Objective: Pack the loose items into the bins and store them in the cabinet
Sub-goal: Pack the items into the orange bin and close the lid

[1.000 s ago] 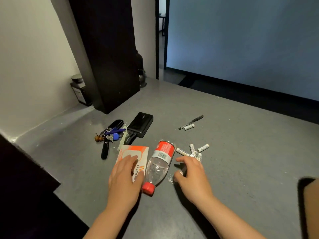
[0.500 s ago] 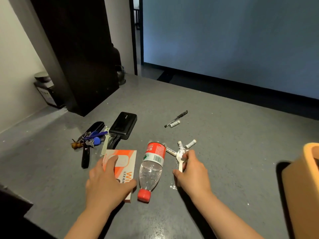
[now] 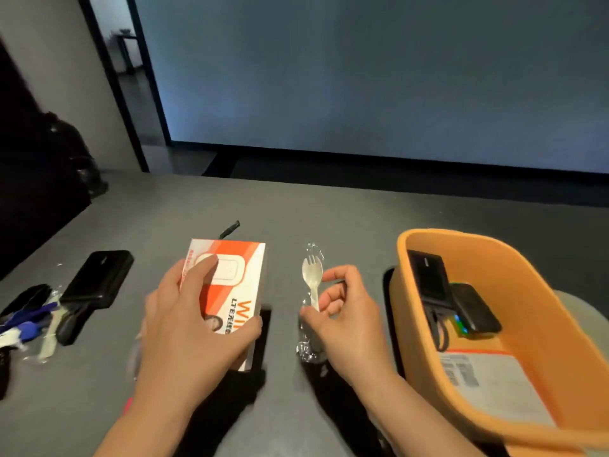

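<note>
1. Change: the left hand [image 3: 194,328] has lifted the orange box [image 3: 227,291] off the table [image 3: 329,209]; the right hand [image 3: 342,311] now pinches a wrapped plastic spork [image 3: 311,278]. Both hang left of the orange bin [image 3: 514,341], newly in view and part-filled, so loading looks imminent.
2. Obscured: the bottle is out of sight; clutter far left of the bin is blurred; no cabinet identifiable.

orange-white box [image 3: 230,285] held, wrapped spork [image 3: 311,282] upright
</note>
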